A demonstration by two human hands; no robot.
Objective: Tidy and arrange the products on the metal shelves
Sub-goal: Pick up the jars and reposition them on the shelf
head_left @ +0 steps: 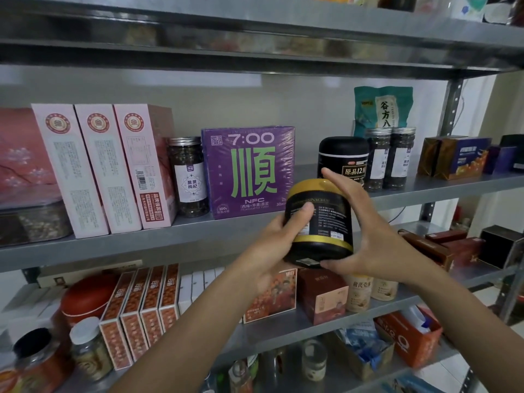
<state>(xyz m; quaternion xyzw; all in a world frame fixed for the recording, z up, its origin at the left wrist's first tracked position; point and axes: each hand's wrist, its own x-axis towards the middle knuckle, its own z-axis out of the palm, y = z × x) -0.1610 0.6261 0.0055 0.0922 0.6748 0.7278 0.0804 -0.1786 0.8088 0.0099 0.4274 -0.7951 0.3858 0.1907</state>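
So the black-and-gold jar (320, 222) is up in the air just in front of the middle shelf (141, 245), not set down yet. Its long axis runs roughly upright but tipped a bit: gold lid end up and away, base toward the camera. The left grip (272, 245) wraps the jar's left side, thumb across the label. The right grip (368, 231) clasps the right side, fingers up by the lid and thumb under the base. Both are equally near. My guess for a landing spot is the gap right behind it, between the purple box (249, 171) and the black tub (343, 157). It looks snug, so straighten the jar and clear the shelf's front edge.
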